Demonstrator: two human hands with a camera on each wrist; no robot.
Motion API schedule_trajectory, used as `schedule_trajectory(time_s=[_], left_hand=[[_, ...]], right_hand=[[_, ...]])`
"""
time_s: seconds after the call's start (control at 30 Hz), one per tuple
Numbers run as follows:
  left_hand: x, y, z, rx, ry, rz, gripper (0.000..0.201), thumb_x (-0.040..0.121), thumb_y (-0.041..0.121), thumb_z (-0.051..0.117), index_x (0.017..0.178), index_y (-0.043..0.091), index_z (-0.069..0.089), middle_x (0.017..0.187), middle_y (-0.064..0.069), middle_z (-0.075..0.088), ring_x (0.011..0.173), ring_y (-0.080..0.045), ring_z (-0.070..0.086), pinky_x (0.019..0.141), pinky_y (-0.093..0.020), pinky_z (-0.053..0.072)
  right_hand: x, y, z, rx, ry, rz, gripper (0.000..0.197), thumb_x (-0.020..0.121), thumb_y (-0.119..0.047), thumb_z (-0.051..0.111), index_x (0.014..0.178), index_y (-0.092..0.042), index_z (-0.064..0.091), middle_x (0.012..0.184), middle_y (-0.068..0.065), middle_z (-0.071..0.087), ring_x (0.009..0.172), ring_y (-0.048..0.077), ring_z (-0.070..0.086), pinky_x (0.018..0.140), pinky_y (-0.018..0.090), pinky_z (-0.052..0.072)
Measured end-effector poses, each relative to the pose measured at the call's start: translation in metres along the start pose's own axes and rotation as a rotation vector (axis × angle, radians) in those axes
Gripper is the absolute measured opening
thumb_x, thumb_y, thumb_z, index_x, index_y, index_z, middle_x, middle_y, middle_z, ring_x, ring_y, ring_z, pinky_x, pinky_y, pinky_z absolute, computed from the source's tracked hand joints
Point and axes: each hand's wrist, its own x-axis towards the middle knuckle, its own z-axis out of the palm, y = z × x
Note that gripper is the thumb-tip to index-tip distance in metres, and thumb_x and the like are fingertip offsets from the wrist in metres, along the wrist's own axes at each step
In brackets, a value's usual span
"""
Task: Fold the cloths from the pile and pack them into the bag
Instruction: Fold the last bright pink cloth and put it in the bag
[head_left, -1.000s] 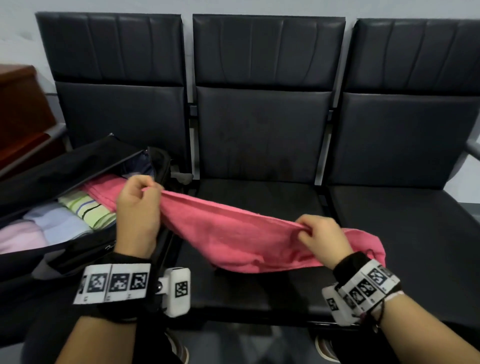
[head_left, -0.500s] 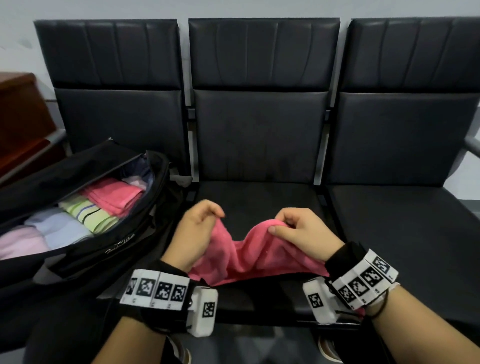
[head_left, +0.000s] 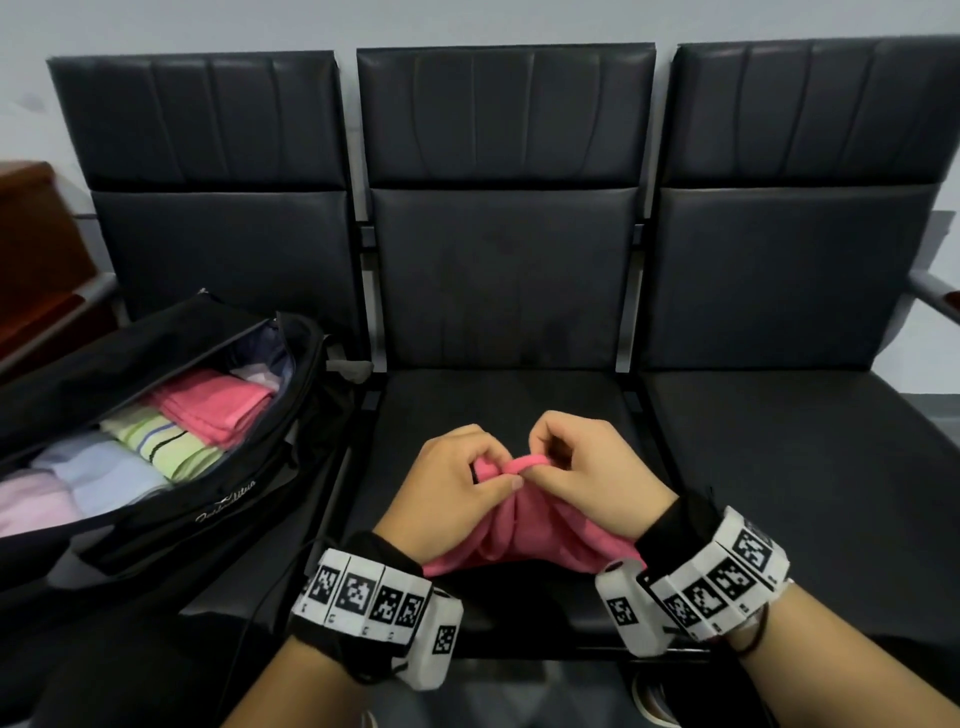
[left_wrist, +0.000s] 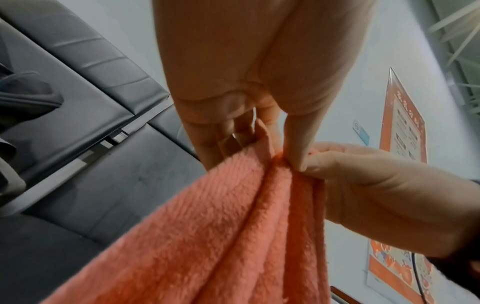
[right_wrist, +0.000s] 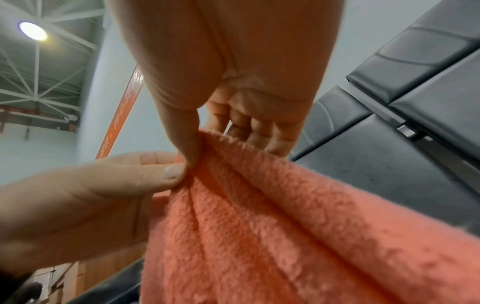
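A pink terry cloth (head_left: 524, 535) hangs doubled over the middle seat, its two ends brought together at the top. My left hand (head_left: 457, 483) pinches one end between thumb and fingers, and my right hand (head_left: 587, 467) pinches the other end right beside it, thumbs touching. The left wrist view shows the cloth (left_wrist: 221, 236) draping down from both pinches; the right wrist view shows the cloth (right_wrist: 272, 226) the same way. An open black bag (head_left: 218, 514) lies on the left seat with several folded cloths inside: pink (head_left: 213, 402), green striped (head_left: 156, 441), pale blue and light pink.
Three black padded seats stand in a row against a pale wall; the right seat (head_left: 805, 467) is bare. A brown wooden piece of furniture (head_left: 31, 260) stands at the far left. A metal armrest (head_left: 935, 296) juts out at the right edge.
My hands have come together over the middle seat, bringing the cloth's two ends to meet. A second ago the cloth was stretched wide, with my left hand near the bag.
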Motion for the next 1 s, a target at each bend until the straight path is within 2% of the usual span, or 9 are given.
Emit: schedule_trajectory(time_s=[0.1,0.23,0.37,0.5,0.6,0.73,0.8,0.87,1.0], left_hand=[[0.000,-0.001,0.000,0.035,0.076,0.013,0.014,0.078,0.020,0.081,0.072,0.025,0.069,0.080,0.008,0.064,0.080,-0.010,0.064,0.077,-0.034,0.052],[0.001,0.000,-0.003,0.067,0.203,0.055,0.019,0.078,0.009,0.077,0.068,0.021,0.065,0.078,0.008,0.062,0.076,-0.012,0.063,0.072,-0.029,0.051],[0.004,-0.005,-0.018,0.063,0.456,0.035,0.022,0.076,-0.003,0.073,0.068,0.014,0.062,0.073,0.004,0.060,0.070,-0.009,0.057,0.070,-0.021,0.044],[0.009,-0.013,-0.049,-0.011,0.689,-0.061,0.022,0.082,0.004,0.072,0.072,0.021,0.063,0.071,0.008,0.061,0.064,0.001,0.051,0.068,-0.020,0.043],[0.011,-0.020,-0.072,-0.042,0.822,-0.101,0.013,0.082,0.019,0.070,0.075,0.027,0.063,0.072,0.012,0.061,0.065,0.001,0.050,0.070,-0.024,0.045],[0.012,-0.033,-0.095,-0.070,0.950,-0.176,0.008,0.081,0.029,0.066,0.073,0.029,0.062,0.072,0.012,0.059,0.070,-0.008,0.052,0.073,-0.033,0.047],[0.012,-0.037,-0.104,-0.059,0.994,-0.193,0.007,0.080,0.033,0.065,0.075,0.029,0.063,0.071,0.012,0.059,0.066,-0.004,0.051,0.070,-0.028,0.047],[0.012,-0.041,-0.111,-0.050,1.040,-0.210,0.009,0.080,0.037,0.064,0.073,0.032,0.063,0.069,0.014,0.059,0.063,0.000,0.050,0.068,-0.024,0.046],[0.017,-0.043,-0.119,-0.043,1.089,-0.253,0.012,0.080,0.035,0.062,0.080,0.023,0.065,0.070,0.014,0.057,0.072,-0.010,0.054,0.074,-0.033,0.049]], right_hand=[[-0.004,0.003,0.000,-0.061,0.013,-0.046,0.019,0.081,-0.035,0.067,0.073,-0.023,0.055,0.069,-0.008,0.058,0.065,0.010,0.054,0.060,0.016,0.041],[-0.014,0.018,0.004,-0.077,-0.033,0.017,0.017,0.083,-0.024,0.073,0.076,-0.025,0.057,0.068,-0.009,0.061,0.064,0.008,0.056,0.061,0.018,0.043],[-0.020,0.039,-0.002,-0.100,-0.062,0.095,0.017,0.083,-0.026,0.075,0.076,-0.029,0.060,0.068,-0.014,0.063,0.064,0.003,0.057,0.063,0.016,0.044],[-0.030,0.062,-0.008,-0.353,-0.138,0.163,0.015,0.086,-0.026,0.069,0.077,-0.024,0.058,0.067,-0.011,0.056,0.068,0.010,0.054,0.070,0.038,0.051],[-0.034,0.073,-0.014,-0.453,-0.136,0.217,0.020,0.088,-0.028,0.066,0.074,-0.020,0.054,0.070,-0.009,0.053,0.073,0.017,0.054,0.073,0.042,0.049],[-0.030,0.079,-0.033,-0.369,0.068,0.290,0.018,0.082,-0.023,0.077,0.071,-0.022,0.062,0.065,-0.006,0.059,0.066,0.015,0.058,0.067,0.038,0.048],[-0.028,0.079,-0.041,-0.353,0.158,0.356,0.021,0.080,-0.025,0.079,0.067,-0.026,0.062,0.063,-0.008,0.060,0.065,0.010,0.058,0.064,0.035,0.048],[-0.027,0.081,-0.047,-0.350,0.193,0.390,0.020,0.081,-0.027,0.078,0.067,-0.030,0.064,0.064,-0.010,0.063,0.067,0.004,0.059,0.061,0.028,0.045],[-0.025,0.077,-0.057,-0.270,0.243,0.396,0.019,0.084,-0.023,0.075,0.071,-0.035,0.069,0.069,-0.017,0.068,0.072,-0.006,0.062,0.062,0.011,0.041]])
